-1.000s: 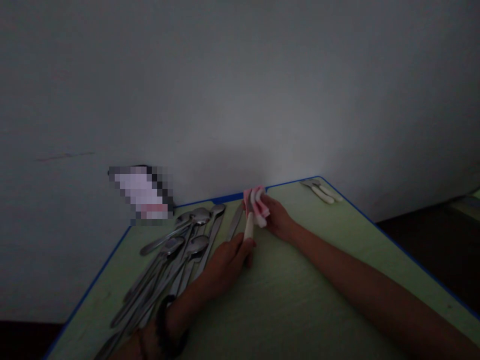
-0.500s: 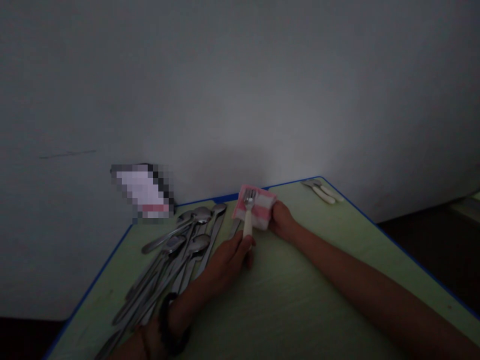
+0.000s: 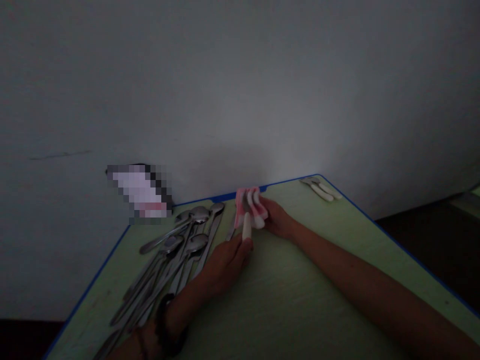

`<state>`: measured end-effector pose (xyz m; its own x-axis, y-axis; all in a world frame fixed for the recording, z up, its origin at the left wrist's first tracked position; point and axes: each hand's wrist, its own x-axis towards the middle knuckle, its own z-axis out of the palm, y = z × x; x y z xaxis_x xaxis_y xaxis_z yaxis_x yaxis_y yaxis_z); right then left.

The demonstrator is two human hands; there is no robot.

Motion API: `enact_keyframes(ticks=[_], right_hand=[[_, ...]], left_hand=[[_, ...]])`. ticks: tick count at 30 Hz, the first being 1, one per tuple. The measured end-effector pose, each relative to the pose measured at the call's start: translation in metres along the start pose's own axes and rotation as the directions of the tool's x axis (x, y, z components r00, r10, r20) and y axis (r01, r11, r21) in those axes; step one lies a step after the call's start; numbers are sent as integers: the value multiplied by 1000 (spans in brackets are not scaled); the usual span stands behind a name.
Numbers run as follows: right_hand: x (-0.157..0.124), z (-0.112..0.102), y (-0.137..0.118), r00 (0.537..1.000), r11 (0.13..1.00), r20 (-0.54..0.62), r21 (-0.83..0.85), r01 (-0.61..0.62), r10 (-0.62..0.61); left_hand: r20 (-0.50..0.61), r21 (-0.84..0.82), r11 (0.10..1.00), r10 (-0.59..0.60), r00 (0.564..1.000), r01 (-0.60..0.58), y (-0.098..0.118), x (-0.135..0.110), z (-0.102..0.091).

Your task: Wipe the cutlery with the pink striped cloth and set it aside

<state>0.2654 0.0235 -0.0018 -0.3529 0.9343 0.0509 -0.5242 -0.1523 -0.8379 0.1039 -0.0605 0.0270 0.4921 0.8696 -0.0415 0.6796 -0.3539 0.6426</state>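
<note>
My left hand [image 3: 230, 260] is closed round the white handle of a fork [image 3: 246, 227], held upright above the table. Its metal head is mostly covered by a pink and white cloth [image 3: 252, 205]. My right hand [image 3: 277, 217] grips that cloth from the right, wrapping it round the fork's head; my fingers behind the cloth are hidden. Several metal spoons [image 3: 197, 243] lie in a loose pile beside my left forearm, with other long-handled cutlery among them.
The green table [image 3: 292, 280] has a blue edge and stands against a grey wall [image 3: 240, 90]. Two white-handled pieces of cutlery [image 3: 322, 190] lie at the far right corner. A blurred-out flat object [image 3: 138, 192] leans on the wall at the far left.
The cloth has folded over the fork's head, which lay bare on top of it before. My right hand has moved slightly left, closer to the fork.
</note>
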Motion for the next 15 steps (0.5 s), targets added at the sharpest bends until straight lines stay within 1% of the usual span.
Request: enact_keyframes(ticks=[5, 7, 11, 15], right_hand=[[0, -3, 8, 998, 990, -46, -136, 27, -34], [-1, -3, 7, 998, 986, -35, -161, 40, -46], [-5, 0, 1, 999, 990, 12, -132, 49, -48], [-8, 4, -4, 999, 997, -1, -76, 32, -33]], left_hand=[[31, 132, 988, 70, 997, -74, 1, -3, 0], [32, 159, 984, 80, 996, -84, 1, -3, 0], [48, 198, 978, 53, 997, -62, 1, -2, 0], [58, 207, 977, 45, 997, -56, 1, -1, 0]])
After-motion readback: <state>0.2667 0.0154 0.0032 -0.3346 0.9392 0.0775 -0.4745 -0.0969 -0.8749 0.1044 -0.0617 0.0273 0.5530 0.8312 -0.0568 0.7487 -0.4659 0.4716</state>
